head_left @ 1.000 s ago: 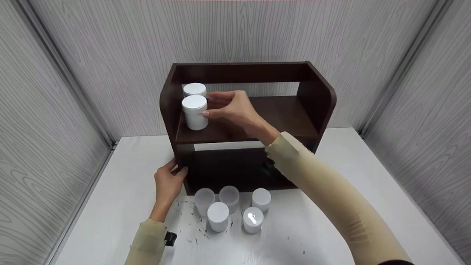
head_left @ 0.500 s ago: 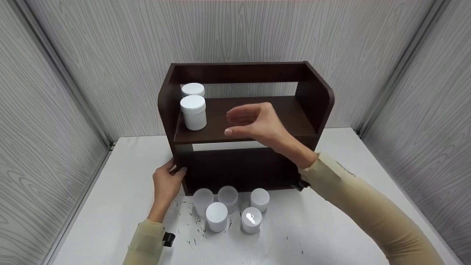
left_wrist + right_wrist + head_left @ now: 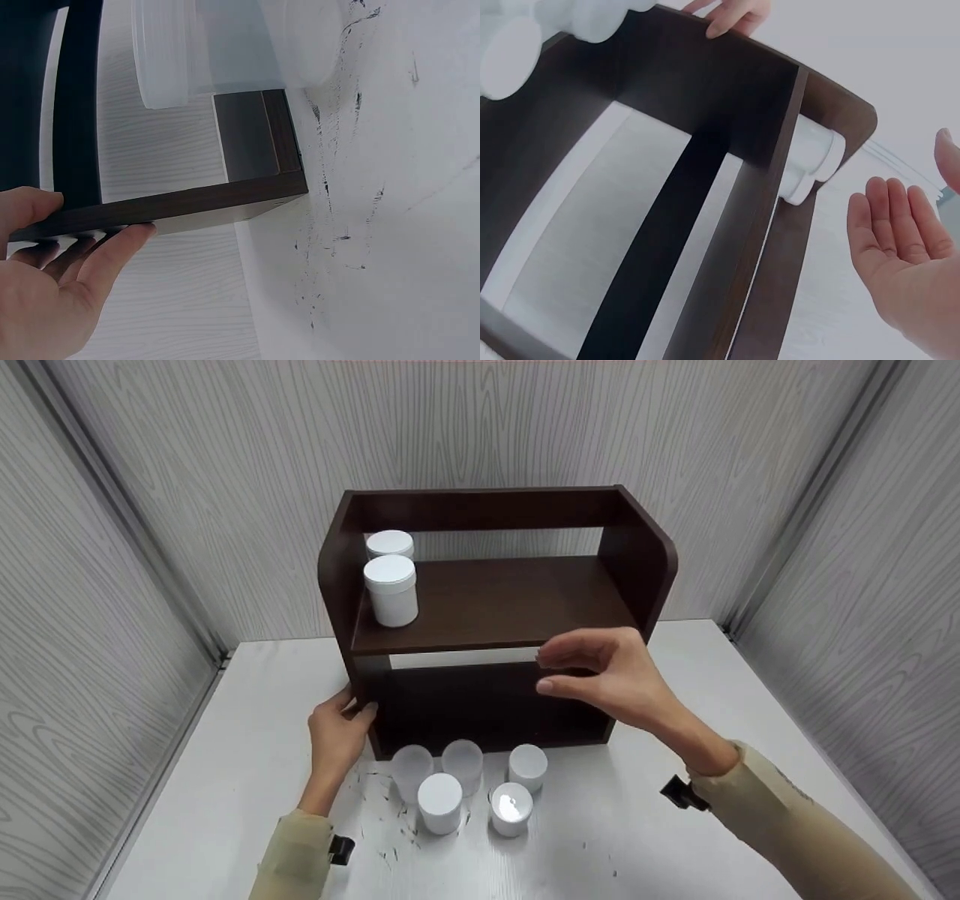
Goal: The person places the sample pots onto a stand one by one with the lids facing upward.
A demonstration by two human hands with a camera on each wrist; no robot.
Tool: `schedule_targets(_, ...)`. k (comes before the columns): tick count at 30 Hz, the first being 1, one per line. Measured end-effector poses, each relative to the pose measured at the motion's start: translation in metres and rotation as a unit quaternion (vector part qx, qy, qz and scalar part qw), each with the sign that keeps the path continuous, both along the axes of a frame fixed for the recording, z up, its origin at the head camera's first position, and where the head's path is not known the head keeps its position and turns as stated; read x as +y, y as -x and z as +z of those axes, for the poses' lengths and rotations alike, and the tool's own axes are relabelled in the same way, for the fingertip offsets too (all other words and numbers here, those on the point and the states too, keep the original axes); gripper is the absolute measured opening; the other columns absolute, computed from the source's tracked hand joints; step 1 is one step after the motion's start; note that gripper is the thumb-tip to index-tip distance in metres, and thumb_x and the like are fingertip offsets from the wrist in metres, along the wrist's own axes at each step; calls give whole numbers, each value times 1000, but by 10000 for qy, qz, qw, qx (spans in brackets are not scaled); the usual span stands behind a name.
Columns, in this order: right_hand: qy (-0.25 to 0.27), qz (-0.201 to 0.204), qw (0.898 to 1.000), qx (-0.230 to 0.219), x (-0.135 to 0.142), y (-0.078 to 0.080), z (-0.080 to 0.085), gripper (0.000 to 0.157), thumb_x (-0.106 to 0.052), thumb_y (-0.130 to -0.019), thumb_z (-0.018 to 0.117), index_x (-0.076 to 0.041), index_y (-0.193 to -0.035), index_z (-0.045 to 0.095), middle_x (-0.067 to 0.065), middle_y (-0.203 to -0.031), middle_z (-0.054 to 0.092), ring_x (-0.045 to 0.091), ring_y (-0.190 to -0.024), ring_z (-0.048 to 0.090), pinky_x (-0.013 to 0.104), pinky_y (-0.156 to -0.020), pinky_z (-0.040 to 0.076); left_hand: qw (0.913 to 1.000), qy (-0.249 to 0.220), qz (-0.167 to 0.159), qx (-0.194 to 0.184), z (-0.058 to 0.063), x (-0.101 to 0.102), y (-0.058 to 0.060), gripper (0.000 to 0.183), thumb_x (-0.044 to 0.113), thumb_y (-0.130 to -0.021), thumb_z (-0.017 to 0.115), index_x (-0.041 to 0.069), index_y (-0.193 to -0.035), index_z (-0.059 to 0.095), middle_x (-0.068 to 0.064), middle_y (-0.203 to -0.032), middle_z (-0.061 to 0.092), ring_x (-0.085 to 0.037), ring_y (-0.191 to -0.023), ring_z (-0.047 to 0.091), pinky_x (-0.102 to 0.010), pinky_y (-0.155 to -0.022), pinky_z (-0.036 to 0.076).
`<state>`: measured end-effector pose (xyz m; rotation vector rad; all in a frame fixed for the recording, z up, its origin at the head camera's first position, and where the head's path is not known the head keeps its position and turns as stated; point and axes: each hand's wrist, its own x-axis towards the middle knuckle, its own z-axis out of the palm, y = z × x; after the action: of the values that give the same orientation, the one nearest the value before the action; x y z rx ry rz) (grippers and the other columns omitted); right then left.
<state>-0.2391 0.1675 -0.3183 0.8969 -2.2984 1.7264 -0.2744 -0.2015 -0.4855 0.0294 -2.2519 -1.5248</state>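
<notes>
Five white and translucent containers (image 3: pixel 440 804) are standing on the white table (image 3: pixel 555 855) before a dark shelf unit (image 3: pixel 495 600). The left hand (image 3: pixel 339 731) is pinching its left side panel (image 3: pixel 195 201), while the right hand (image 3: pixel 624 682) is hovering before its right half, thumb and fingers parted. On the upper shelf, a white jar (image 3: pixel 393 596) is standing far left, another jar (image 3: pixel 389 541) behind it.
</notes>
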Motion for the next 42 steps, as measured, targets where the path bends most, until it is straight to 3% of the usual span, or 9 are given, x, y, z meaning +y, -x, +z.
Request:
schedule_targets(7,-100,-232,9996,148,27,-15,-31,24,3,-83,88,-1,-105,80,9,-100,78,25,-94,76,35,-90,61,10000,-3,-8,27,1,-1,0,43,0,-95,71,-12,-136,63,-30,-137,63,-46,-113,69,-37,-87,62)
schedule_targets(19,-577,-308,9966,-497,55,-20,-107,24,-6,-86,88,-6,-108,79,4,-103,77,28,-96,74,37,-89,62,9999,-94,4,-72,1,1,-3,49,1,-96,71,-13,-141,58,-34,-135,62,-47,-116,68,-35,-88,61)
schedule_targets(25,-541,-335,9943,-859,63,-22,-137,22,-6,-86,87,-6,-107,79,5,-101,78,29,-95,75,34,-87,62,9999,-99,57,-112,4,1,-1,52,3,-96,71,-12,-143,56,-32,-140,60,-48,-120,65,-42,-92,59)
schedule_targets(34,-763,-399,9892,-1184,64,-29,-160,23,-11,-86,89,-8,-107,80,4,-102,77,25,-94,75,33,-87,62,9998,7,157,-83,8,1,2,52,7,-95,73,-11,-142,58,-30,-139,61,-46,-119,66,-44,-94,59)
schedule_targets(42,-910,-355,9877,-1221,63,-29,-176,26,-13,-85,90,-9,-109,80,3,-103,77,23,-93,74,37,-89,62,9999,51,-53,76,5,0,1,48,3,-97,70,-12,-141,58,-32,-138,61,-47,-119,66,-45,-93,59)
